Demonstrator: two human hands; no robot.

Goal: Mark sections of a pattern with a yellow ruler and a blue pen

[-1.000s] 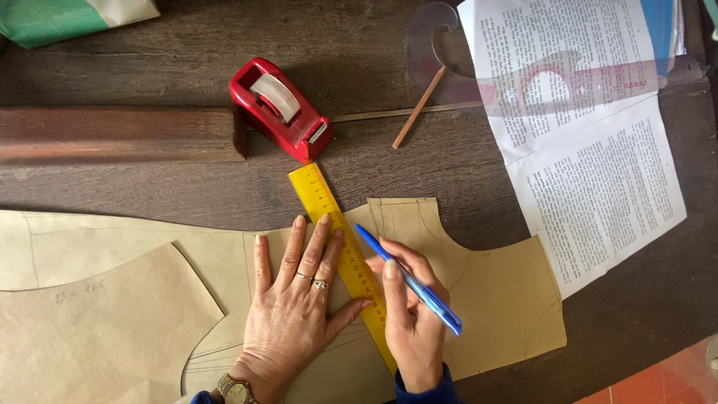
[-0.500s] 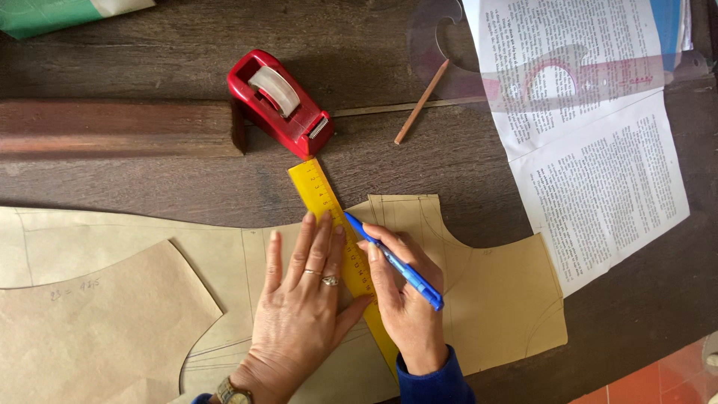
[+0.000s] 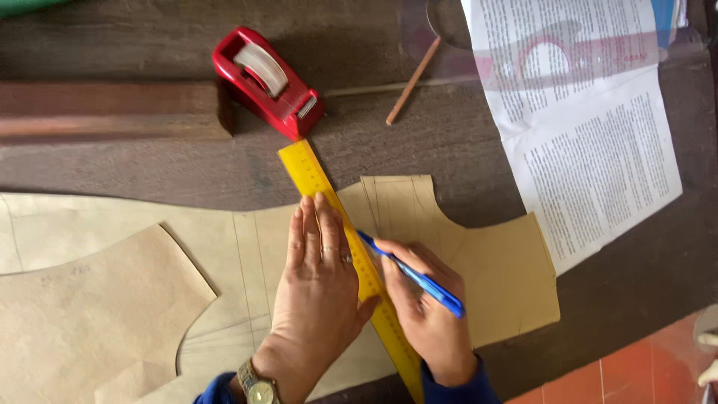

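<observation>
My left hand [image 3: 318, 288] lies flat, fingers together, pressing a yellow ruler [image 3: 310, 170] onto a brown paper pattern piece [image 3: 501, 277]. The ruler runs diagonally from near the tape dispenser down to the table's front edge. My right hand [image 3: 422, 314] grips a blue pen [image 3: 419, 278], its tip touching the paper at the ruler's right edge. A watch sits on my left wrist. A second brown pattern piece [image 3: 90, 314] overlaps the lower left.
A red tape dispenser [image 3: 268, 81] stands just beyond the ruler's far end. A wooden pencil [image 3: 411, 81] lies behind it. A long wooden bar [image 3: 105, 111] is at the left. An open printed booklet [image 3: 591, 127] under a clear curved ruler [image 3: 456, 30] lies at right. Red floor tiles [image 3: 643, 366] show bottom right.
The pen tip has slid along the ruler's edge away from me, then sits a little lower now. My left hand stays pressed on the ruler. The view has shifted slightly.
</observation>
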